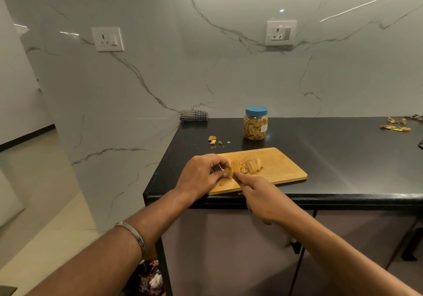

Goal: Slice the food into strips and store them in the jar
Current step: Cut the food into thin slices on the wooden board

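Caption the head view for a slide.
Left hand pinches food on the board; right hand slices.

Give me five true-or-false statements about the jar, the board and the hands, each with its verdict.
1. The jar has its blue lid on. True.
2. The jar stands on the cutting board. False: it stands on the black counter behind the board.
3. The left hand pinches a piece of food. True.
4. The cut slices lie on the board. True.
5. The folded cloth lies on the board. False: it sits at the counter's back corner.
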